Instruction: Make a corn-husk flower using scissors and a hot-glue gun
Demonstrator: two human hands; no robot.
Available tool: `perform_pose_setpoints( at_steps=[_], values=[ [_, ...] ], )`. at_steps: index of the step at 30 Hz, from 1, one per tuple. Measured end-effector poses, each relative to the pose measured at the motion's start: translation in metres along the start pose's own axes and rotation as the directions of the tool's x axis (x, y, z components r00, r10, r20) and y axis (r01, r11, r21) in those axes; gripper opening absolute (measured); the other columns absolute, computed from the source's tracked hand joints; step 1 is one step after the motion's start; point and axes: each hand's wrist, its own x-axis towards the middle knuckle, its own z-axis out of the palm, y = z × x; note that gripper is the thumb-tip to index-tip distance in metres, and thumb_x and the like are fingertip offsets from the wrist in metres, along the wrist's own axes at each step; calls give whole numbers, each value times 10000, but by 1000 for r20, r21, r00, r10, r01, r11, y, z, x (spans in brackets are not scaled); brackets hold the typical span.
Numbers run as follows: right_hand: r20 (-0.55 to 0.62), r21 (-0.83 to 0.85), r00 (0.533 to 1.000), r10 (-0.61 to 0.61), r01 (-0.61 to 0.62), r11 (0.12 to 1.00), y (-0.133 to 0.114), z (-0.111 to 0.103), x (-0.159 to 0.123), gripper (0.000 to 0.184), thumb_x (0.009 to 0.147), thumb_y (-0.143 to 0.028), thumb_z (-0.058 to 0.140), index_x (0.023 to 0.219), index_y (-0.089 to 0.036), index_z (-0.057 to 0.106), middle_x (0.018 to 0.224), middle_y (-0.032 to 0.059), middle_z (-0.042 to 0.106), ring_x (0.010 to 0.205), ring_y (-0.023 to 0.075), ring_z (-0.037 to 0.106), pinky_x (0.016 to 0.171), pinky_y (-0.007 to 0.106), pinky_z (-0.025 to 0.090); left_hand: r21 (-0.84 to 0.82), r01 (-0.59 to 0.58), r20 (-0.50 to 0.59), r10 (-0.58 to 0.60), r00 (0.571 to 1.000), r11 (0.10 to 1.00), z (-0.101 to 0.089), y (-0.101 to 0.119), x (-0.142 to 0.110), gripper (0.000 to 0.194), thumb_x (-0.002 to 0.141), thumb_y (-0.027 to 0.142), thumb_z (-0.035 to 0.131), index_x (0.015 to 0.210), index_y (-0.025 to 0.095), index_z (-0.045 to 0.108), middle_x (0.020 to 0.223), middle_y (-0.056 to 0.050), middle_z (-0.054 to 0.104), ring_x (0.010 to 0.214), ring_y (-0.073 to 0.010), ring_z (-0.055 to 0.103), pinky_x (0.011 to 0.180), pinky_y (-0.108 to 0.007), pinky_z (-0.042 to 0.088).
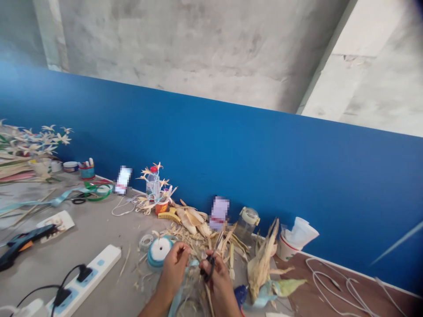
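My right hand (220, 281) is closed round a pair of scissors (209, 267) with dark handles; the blades point up and away from me. My left hand (176, 264) is closed in a pinch just left of it, and whatever sits between its fingertips is too small to make out. Beside the left hand lies a spool of light blue ribbon (155, 253) with a white face. A strip of pale blue ribbon (178, 297) runs down between my forearms. Dried corn husks (193, 220) and scraps are heaped just beyond both hands.
On the left are a white power strip (95, 275) and a dark glue gun (26, 242). Husk flowers surround a bottle (152, 182) at the back. A clear jar (247, 222), standing phone (219, 213) and paper cup (287, 246) line the blue partition (264, 167). White cables (343, 281) lie right.
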Motion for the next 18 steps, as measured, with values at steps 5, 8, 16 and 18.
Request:
perform_pose_setpoints(
  at_steps=[5, 8, 16, 18],
  values=[
    [-33, 103, 999, 12, -9, 995, -2, 2, 0, 502, 505, -347, 786, 917, -186, 547, 579, -51, 580, 492, 100, 524, 458, 182, 357, 131, -70, 115, 55, 992, 989, 4, 0, -8, 217, 765, 380, 514, 692, 181, 558, 564, 29, 492, 516, -128, 458, 514, -230, 365],
    [-71, 75, 997, 36, -30, 997, -1, 4, 0, 537, 461, -329, 806, 904, -178, 543, 556, -50, 584, 450, 89, 493, 427, 175, 329, 159, -95, 158, 70, 985, 983, 5, 2, -10, 215, 758, 373, 518, 672, 182, 565, 585, 14, 521, 555, -137, 474, 544, -235, 374],
    [-62, 38, 998, -7, 10, 999, -3, 6, -3, 443, 474, -237, 786, 847, -184, 553, 550, -52, 583, 504, 102, 526, 472, 183, 373, -104, 99, 144, -83, 986, 990, 4, 3, 0, 254, 742, 417, 538, 665, 175, 524, 495, 56, 463, 453, -101, 420, 488, -215, 346],
    [-68, 26, 997, -33, 35, 999, -3, 5, -3, 434, 495, -248, 773, 862, -185, 552, 566, -44, 592, 520, 111, 537, 483, 192, 387, -123, 99, 126, -83, 989, 987, 2, 3, 4, 255, 740, 411, 544, 657, 172, 524, 482, 58, 460, 447, -97, 408, 482, -211, 337]
  ],
)
